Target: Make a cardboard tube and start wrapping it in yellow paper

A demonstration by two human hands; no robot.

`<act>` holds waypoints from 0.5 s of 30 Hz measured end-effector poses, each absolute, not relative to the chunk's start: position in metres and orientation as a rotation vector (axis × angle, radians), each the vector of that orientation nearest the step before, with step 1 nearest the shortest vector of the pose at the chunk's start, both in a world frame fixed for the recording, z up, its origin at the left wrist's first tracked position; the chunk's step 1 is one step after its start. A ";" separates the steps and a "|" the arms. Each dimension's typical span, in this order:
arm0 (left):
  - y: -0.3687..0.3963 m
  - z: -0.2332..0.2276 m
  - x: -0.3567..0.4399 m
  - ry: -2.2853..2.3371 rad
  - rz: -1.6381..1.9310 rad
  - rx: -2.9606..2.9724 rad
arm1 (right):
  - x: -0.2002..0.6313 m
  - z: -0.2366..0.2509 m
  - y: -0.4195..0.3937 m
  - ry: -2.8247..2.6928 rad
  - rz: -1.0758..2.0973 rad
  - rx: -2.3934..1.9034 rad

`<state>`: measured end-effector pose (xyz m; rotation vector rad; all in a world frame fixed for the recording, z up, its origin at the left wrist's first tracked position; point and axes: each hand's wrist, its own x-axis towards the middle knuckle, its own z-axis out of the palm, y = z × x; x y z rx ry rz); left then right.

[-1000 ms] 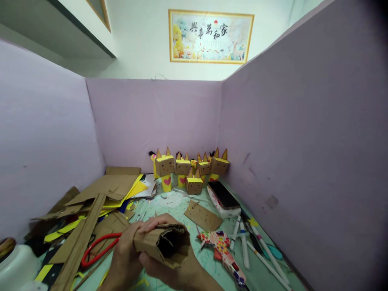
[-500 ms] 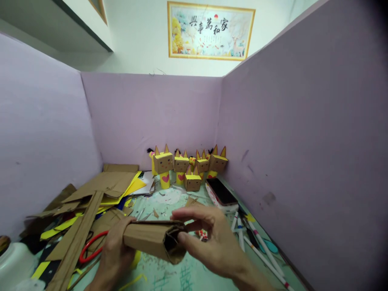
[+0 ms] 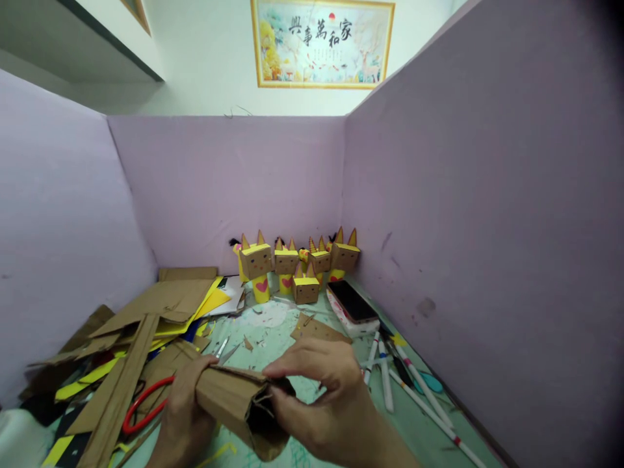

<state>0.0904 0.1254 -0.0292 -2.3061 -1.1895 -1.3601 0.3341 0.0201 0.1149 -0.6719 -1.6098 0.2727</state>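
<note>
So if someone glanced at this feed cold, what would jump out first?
Probably the cardboard tube at bottom centre, gripped by the left hand while the right hand pinches its open end. Next, the row of yellow-topped cardboard figures against the back wall, and the cardboard scraps piled on the left over red scissors.

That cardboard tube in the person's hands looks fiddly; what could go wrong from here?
Two risks stand out. The right hand pinches the open end of the cardboard tube, whose edges already look crumpled, so it might crush or tear. The left hand works just above red-handled scissors among loose cardboard scraps, so a slip could bump the scissors.
</note>
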 end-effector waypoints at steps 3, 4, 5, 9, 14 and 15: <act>0.124 -0.023 0.092 -1.176 -1.285 -2.371 | 0.334 0.116 0.017 -1.638 0.225 -0.662; 0.121 -0.019 0.093 -1.178 -1.250 -2.398 | 0.334 0.116 0.017 -1.647 0.211 -0.667; 0.116 -0.012 0.096 -1.183 -1.216 -2.425 | 0.335 0.116 0.016 -1.656 0.195 -0.674; 0.081 0.030 0.115 -1.098 -1.220 -2.487 | 0.333 0.120 0.017 -1.702 0.024 -0.667; 0.028 0.085 0.148 -0.901 -1.389 -2.435 | 0.326 0.124 0.020 -1.789 -0.067 -0.794; 0.021 0.091 0.152 -0.921 -1.394 -2.418 | 0.325 0.124 0.020 -1.790 -0.055 -0.816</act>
